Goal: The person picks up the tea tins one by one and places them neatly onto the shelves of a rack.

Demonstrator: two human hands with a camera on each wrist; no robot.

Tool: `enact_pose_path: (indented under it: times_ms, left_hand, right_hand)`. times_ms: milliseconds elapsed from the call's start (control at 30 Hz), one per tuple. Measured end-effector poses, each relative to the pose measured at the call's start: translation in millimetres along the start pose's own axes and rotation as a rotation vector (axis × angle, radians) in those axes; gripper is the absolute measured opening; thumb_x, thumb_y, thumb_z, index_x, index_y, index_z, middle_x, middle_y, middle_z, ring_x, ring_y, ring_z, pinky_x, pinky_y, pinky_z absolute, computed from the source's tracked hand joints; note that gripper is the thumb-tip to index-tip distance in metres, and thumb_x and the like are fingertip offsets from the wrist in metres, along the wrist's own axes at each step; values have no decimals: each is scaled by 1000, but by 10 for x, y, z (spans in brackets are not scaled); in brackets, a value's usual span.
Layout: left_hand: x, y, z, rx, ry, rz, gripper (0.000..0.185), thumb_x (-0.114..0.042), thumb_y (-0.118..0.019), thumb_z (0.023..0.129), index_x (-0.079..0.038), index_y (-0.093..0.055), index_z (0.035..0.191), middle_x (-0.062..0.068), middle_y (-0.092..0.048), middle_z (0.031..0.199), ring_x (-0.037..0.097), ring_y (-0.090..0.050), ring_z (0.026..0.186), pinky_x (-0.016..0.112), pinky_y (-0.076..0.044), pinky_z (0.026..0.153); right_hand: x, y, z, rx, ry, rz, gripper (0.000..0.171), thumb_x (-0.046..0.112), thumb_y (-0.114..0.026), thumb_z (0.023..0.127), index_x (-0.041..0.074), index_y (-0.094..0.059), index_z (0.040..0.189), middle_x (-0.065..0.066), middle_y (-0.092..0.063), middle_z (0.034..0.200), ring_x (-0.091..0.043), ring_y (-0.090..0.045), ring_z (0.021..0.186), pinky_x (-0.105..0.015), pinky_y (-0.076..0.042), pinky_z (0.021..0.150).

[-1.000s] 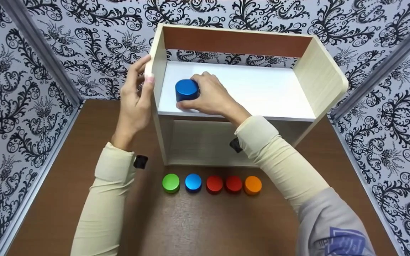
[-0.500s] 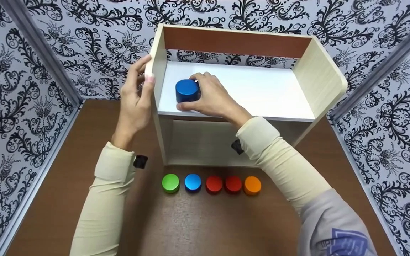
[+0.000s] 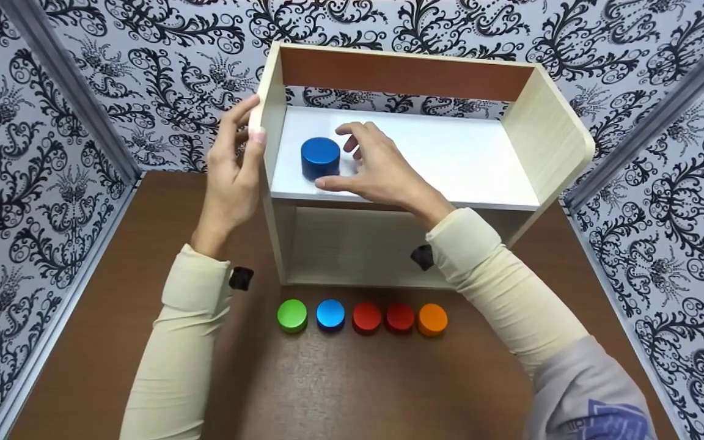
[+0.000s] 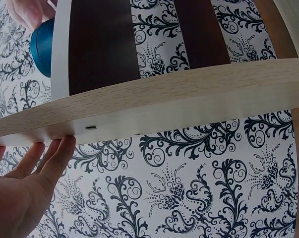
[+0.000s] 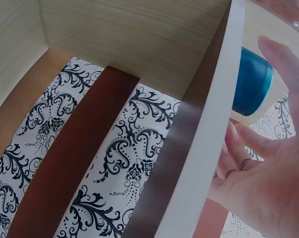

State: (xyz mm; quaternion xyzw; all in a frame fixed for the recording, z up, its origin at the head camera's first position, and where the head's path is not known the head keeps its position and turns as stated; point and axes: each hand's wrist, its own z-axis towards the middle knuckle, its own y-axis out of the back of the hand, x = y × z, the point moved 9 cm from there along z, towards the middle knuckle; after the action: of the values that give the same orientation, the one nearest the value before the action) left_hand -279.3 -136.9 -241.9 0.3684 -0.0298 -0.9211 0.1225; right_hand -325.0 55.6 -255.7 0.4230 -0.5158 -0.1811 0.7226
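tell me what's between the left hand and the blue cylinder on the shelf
The left side panel stands between the left hand and blue cylinder, as the head view shows.

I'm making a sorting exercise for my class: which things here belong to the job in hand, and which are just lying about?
In the job, it seems:
dark blue cylinder, beside the right hand
shelf unit, its side touched by the left hand

Apparently just lying about, untouched on the table:
green cylinder
light blue cylinder
two red cylinders
orange cylinder
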Motion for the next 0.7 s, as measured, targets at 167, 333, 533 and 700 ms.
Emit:
enact_pose_path:
  times_ms: [167, 333, 533, 700]
  left_hand:
    - [6, -6, 3, 3, 6, 9, 45, -22, -48, 105, -3, -48, 145, 17, -59, 132, 34, -63, 107, 37, -57, 81]
    - [9, -14, 1, 5, 8, 12, 45, -23, -48, 105, -3, -48, 145, 18, -59, 132, 34, -63, 107, 38, -58, 81]
    - [1, -14, 0, 5, 3, 9, 45, -22, -48, 105, -3, -48, 145, 18, -60, 130, 34, -63, 105, 38, -57, 80]
    - [3, -6, -2, -4, 3, -8, 44, -21, -48, 105, -3, -49, 144, 18, -60, 129, 35, -62, 105, 36, -54, 83]
  right_hand:
    - [3, 101, -86, -34, 44, 21, 85, 49, -85, 79, 10, -48, 145, -8, -54, 124, -21, -52, 113, -34, -47, 94]
    - [-19, 180, -171, -50, 64, 34, 83, 46, -86, 79, 8, -50, 143, -12, -55, 123, -25, -53, 112, -35, -47, 93]
    - [-33, 258, -283, -68, 88, 56, 78, 40, -87, 80, 7, -52, 141, -13, -56, 121, -28, -55, 110, -39, -48, 94]
    - [-22, 282, -367, -83, 130, 67, 74, 35, -87, 80, 4, -54, 139, -13, -57, 118, -28, -57, 105, -39, -49, 92]
